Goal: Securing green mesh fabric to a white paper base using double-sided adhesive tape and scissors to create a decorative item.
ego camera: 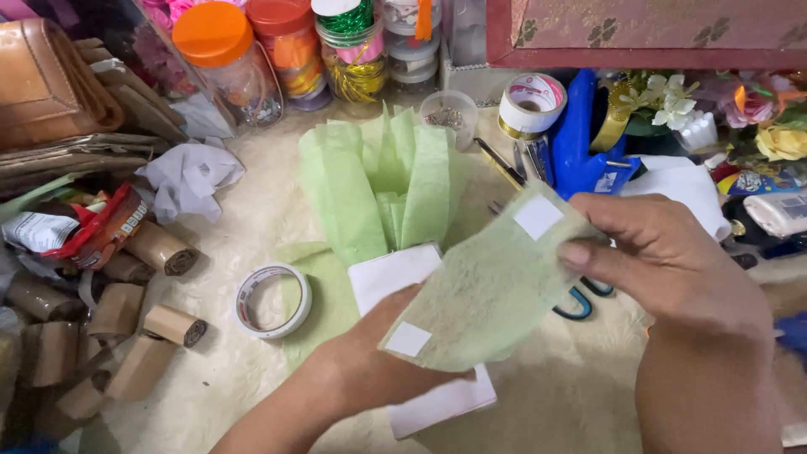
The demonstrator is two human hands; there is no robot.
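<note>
I hold a light green sheet of fibrous paper (492,290) between both hands, with two small white tape squares on it, one at the top right and one at the lower left. My left hand (366,361) supports it from below at the lower left. My right hand (664,261) pinches its right edge with the thumb on top. Under the sheet lies a white box (399,273) with folded green paper (387,181) fanning up from its far end.
A white tape roll (273,300) lies left of the box. Brown paper rolls (126,311) pile at the left. Jars with orange lids (223,63) stand at the back. Another tape roll (532,103), blue-handled scissors (580,303) and artificial flowers (748,113) lie right.
</note>
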